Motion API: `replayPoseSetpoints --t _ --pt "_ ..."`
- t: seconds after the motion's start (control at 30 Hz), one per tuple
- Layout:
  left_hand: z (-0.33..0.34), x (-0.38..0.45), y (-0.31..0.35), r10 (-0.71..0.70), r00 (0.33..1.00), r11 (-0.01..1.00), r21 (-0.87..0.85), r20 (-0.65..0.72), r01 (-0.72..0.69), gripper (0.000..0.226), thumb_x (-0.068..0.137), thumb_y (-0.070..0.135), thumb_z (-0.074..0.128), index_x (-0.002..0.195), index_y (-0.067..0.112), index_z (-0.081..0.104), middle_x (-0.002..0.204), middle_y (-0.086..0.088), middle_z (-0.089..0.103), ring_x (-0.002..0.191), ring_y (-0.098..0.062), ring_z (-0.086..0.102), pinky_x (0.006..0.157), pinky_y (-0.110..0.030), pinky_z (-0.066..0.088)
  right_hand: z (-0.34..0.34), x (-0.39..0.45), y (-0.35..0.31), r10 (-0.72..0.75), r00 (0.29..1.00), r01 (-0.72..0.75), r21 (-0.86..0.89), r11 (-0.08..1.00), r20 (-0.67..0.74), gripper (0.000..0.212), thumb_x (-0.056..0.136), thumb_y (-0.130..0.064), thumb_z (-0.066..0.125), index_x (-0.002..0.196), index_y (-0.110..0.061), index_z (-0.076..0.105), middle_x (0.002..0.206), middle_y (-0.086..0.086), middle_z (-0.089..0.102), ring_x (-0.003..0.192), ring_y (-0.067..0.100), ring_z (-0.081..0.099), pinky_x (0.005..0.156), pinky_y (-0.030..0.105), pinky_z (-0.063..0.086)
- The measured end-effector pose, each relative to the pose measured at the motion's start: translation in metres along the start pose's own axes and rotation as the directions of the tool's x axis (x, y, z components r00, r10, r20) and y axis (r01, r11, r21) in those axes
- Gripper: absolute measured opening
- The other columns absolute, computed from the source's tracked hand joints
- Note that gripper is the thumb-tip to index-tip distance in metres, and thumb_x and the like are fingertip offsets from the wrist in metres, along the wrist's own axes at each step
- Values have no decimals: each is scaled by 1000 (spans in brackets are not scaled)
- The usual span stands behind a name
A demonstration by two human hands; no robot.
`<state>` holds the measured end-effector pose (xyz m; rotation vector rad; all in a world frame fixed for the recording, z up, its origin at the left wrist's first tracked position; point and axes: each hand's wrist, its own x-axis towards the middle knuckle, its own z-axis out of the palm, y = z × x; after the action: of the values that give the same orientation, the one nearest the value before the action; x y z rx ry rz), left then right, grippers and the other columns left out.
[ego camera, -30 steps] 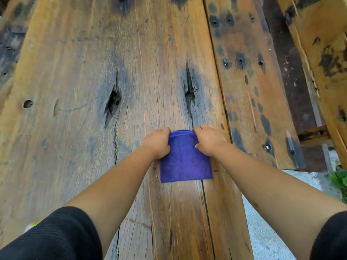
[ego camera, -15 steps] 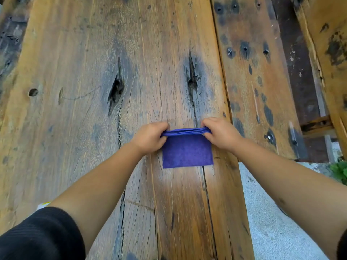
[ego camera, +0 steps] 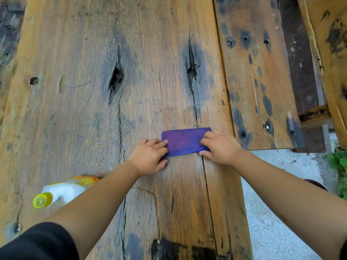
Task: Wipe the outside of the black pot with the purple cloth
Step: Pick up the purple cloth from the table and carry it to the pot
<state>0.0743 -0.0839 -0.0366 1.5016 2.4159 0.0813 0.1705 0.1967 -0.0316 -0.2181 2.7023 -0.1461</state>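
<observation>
The purple cloth (ego camera: 185, 141) lies folded into a narrow strip on the wooden table (ego camera: 84, 109), near its right side. My left hand (ego camera: 150, 158) holds the strip's left end, fingers on top of it. My right hand (ego camera: 219, 146) grips the right end, thumb at the near edge. A dark round rim (ego camera: 317, 183), perhaps the black pot, shows on the ground past my right forearm; most of it is hidden.
A white bottle with a yellow cap (ego camera: 62, 190) lies on the table by my left forearm. The table's right edge drops to a concrete floor (ego camera: 272, 231). A second plank (ego camera: 253, 72) and a wooden bench (ego camera: 330, 44) stand to the right.
The cloth has been folded over once more, from a square into a narrow strip. Both hands have come down onto its ends. The view has tilted down, so the bottle now shows.
</observation>
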Motion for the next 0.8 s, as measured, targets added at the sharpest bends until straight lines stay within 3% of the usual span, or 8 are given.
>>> replayPoseSetpoints --t 0.07,0.17,0.33,0.47,0.57,0.63,0.7,0.8 --pt "3 -2 3 -81 997 996 -28 6 81 42 85 50 57 112 21 68 132 -2 64 117 -25 59 87 -40 44 1 1 -4 47 999 -47 43 998 -11 39 94 -56 43 110 -27 63 111 -5 60 107 22 54 87 39 42" --pt "0 11 8 -241 970 957 -170 -25 233 45 88 42 53 127 20 54 115 0 69 112 -26 57 87 -39 41 -6 11 -6 175 984 -163 197 967 -44 23 94 -42 51 102 -20 52 102 2 59 99 27 56 82 40 47" --pt "-3 48 5 -498 867 812 -344 13 472 59 89 39 58 141 16 41 133 -6 54 120 -30 50 98 -46 45 -8 29 4 322 947 -317 182 931 4 65 84 -49 64 137 -23 37 128 6 45 119 29 41 96 44 37" --pt "3 59 -5 -524 834 805 -220 174 551 47 84 53 63 117 22 54 117 -6 51 112 -27 47 93 -40 44 -1 33 8 302 953 -297 191 936 3 38 84 -50 63 114 -27 54 124 0 47 119 26 39 93 41 33" --pt "4 58 -7 -482 859 735 -453 175 505 23 83 34 70 89 19 53 93 0 52 94 -24 51 75 -29 40 1 30 4 252 968 -227 348 909 -25 23 83 -33 65 84 -28 43 97 -3 52 105 25 48 76 33 27" --pt "0 53 -6 -480 860 640 -601 175 479 24 84 23 69 79 19 46 76 4 51 75 -21 51 60 -28 33 1 24 1 264 964 -220 540 812 -4 28 81 -22 63 78 -27 36 80 -4 52 86 26 52 64 31 28" --pt "-9 45 0 -501 850 565 -681 164 465 28 86 22 68 76 23 42 69 7 50 64 -14 46 56 -28 33 -4 12 -4 363 932 -246 734 633 -1 29 81 -19 63 77 -26 36 69 -4 51 67 20 50 53 30 30" --pt "-22 37 9 -549 821 422 -797 156 433 29 88 16 68 76 25 43 68 8 49 59 -6 44 56 -24 35 -14 -2 -9 513 858 -218 906 363 0 27 81 -17 68 77 -23 42 67 -3 51 59 10 46 54 28 37"
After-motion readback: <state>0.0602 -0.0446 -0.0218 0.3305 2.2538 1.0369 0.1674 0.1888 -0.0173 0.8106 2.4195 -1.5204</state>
